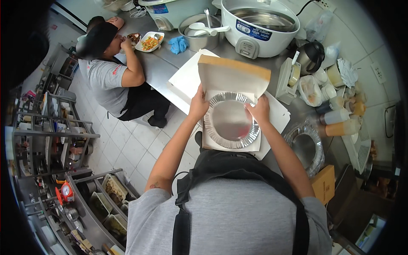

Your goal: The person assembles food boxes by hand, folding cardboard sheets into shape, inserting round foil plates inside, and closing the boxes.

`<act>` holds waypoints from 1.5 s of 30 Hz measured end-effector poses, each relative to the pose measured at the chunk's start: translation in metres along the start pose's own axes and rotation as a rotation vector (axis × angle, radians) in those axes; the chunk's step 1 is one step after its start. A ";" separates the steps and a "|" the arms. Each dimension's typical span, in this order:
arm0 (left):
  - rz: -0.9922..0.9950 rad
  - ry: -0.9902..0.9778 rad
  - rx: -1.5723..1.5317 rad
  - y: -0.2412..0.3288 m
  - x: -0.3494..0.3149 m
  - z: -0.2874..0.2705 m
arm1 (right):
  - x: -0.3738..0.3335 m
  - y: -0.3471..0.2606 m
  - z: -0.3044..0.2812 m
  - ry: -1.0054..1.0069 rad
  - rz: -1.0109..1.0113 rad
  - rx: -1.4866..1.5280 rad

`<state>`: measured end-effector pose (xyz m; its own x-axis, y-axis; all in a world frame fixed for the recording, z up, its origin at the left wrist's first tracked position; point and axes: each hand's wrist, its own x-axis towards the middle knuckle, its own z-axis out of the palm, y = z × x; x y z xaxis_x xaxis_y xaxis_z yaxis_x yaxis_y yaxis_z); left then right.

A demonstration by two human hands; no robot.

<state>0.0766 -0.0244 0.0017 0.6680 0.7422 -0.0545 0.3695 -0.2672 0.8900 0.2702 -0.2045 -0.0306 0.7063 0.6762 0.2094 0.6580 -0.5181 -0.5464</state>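
In front of me is a white cardboard box (207, 140) with its brown-edged lid (233, 76) raised at the far side. A round foil pan (231, 119) with a fluted rim lies inside it. My left hand (198, 104) grips the box's left side near the lid, fingers closed around the edge. At the far right corner, my right hand (260, 110) is closed on the box wall, its thumb reaching over the pan's rim. Flat white cardboard (274, 123) lies under the box. More foil pans (312, 138) in clear plastic rest to the right.
White rice cookers (250, 40) and a metal pot (199, 40) stand at the back, by a blue cloth (177, 44). Squeeze bottles (340, 127), containers and a black jug (312, 59) crowd the right. A co-worker (106, 72) sits at the left by a food dish (149, 42).
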 end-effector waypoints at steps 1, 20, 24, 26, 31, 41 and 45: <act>-0.071 -0.067 -0.176 -0.002 0.002 -0.007 | 0.003 0.002 -0.005 0.003 -0.009 0.003; -0.377 -0.287 -0.795 0.014 -0.072 -0.017 | -0.078 -0.017 -0.073 -0.538 0.413 1.081; -0.380 -0.233 -0.843 0.019 -0.108 -0.005 | -0.099 -0.048 -0.092 -0.452 0.618 1.359; -0.407 -0.158 -0.692 0.030 -0.121 -0.004 | -0.106 -0.044 -0.090 -0.374 0.522 1.342; -0.304 -0.050 -0.715 0.026 -0.152 0.003 | -0.138 -0.031 -0.080 -0.412 0.490 1.300; -0.076 0.147 -0.500 0.045 -0.105 0.026 | -0.073 -0.039 -0.080 -0.071 0.530 1.374; -0.031 0.204 -0.416 0.040 -0.094 0.052 | -0.056 -0.010 -0.054 -0.017 0.524 1.248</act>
<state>0.0618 -0.1367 0.0189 0.5047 0.8628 -0.0307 0.0687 -0.0047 0.9976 0.2381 -0.2653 0.0071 0.7894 0.5589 -0.2539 -0.3658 0.0962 -0.9257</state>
